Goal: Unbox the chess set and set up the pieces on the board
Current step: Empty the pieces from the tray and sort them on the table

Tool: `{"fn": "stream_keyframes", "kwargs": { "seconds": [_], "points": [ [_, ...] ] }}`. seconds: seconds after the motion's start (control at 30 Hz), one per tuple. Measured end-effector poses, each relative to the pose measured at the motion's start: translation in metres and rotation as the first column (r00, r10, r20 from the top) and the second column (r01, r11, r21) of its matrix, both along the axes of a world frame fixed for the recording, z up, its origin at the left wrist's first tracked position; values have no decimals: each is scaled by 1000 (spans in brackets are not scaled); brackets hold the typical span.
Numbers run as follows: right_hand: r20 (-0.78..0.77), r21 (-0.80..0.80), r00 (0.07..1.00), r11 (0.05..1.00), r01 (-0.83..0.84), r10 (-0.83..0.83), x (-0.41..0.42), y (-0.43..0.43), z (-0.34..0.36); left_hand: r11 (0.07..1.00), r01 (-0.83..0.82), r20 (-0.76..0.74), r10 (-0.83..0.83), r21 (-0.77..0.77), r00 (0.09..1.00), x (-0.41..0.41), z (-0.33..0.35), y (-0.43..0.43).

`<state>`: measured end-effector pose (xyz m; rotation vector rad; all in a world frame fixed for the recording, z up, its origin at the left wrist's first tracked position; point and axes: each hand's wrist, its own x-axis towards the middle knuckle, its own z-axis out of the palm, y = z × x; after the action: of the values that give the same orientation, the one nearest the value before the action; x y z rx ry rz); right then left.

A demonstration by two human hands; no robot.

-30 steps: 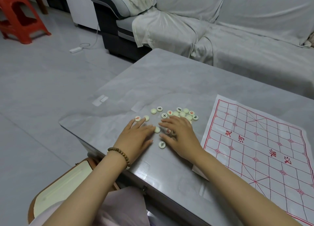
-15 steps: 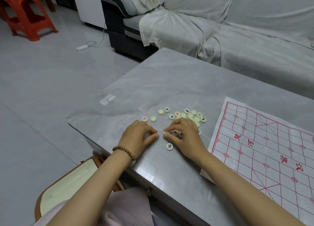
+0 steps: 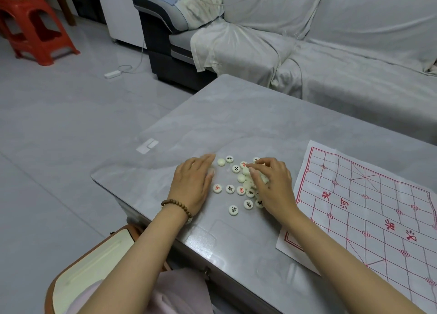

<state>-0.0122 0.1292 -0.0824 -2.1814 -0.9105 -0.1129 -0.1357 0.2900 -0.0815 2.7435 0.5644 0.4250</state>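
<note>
Hands (image 3: 191,186) (two) over scattered pieces (image 3: 241,190), one board (image 3: 369,209)

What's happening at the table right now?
A person is sorting a loose pile of round chess pieces on the grey table. The left hand lies flat beside the pile; the right hand is curled over its middle, fingers among the pieces. The paper board lies unfolded to the right with no pieces on it yet.
</note>
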Motion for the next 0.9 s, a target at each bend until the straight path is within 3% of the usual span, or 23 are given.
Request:
{"fn": "stream_keyframes", "kwargs": {
  "seconds": [0.1,0.17,0.37,0.47,0.6,0.77,0.9],
  "points": [
    [32,-149,995,985,-91,96,-3,-11,-4,995,80,-200,-67,60,978,-1,-5,0],
    [50,-218,988,967,-134,148,-5,-13,-7,992,95,-240,-73,80,968,-1,-3,1],
    [14,-145,994,984,-104,107,-6,2,-5,989,86,-34,-83,119,996,-3,5,3],
    [1,-186,998,981,-55,56,-1,12,0,986,68,-81,-56,149,995,1,8,7],
    [-30,-164,999,986,-28,23,3,20,3,996,24,-79,-18,82,997,9,11,10],
    [-41,-171,999,985,-24,17,5,23,1,985,-40,36,46,-166,998,12,4,15],
    [-22,-102,995,990,-98,96,4,24,0,991,-75,18,77,-111,997,11,4,18]
  ]
}}
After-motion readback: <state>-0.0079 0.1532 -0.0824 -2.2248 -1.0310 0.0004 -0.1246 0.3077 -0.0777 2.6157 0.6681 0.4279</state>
